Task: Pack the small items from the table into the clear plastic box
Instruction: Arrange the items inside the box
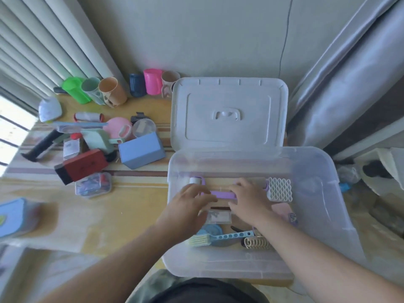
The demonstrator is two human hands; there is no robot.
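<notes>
Both hands are inside the clear plastic box [310, 171], which sits at the table's near right edge with its lid [229, 110] lying open behind it. The left hand [188, 202] and right hand [249, 200] meet over a purple lint roller [220, 194] lying crosswise on the box floor. Fingers of both hands are bent down onto its handle; motion blur hides whether they actually grip it, so the hold cannot be told.

Also in the box: a white honeycomb piece [279, 189] just right of the right hand, a small clear packet [218, 216] between the wrists, a blue brush [218, 237] and a beige hair claw [255, 242] nearer the body.

Unpacked items lie to the left on the table [87, 215]: a blue carton [142, 150], a red block [84, 166], a small clear case [93, 184], a pink round piece [115, 125]. Cups [153, 82] line the wall.
</notes>
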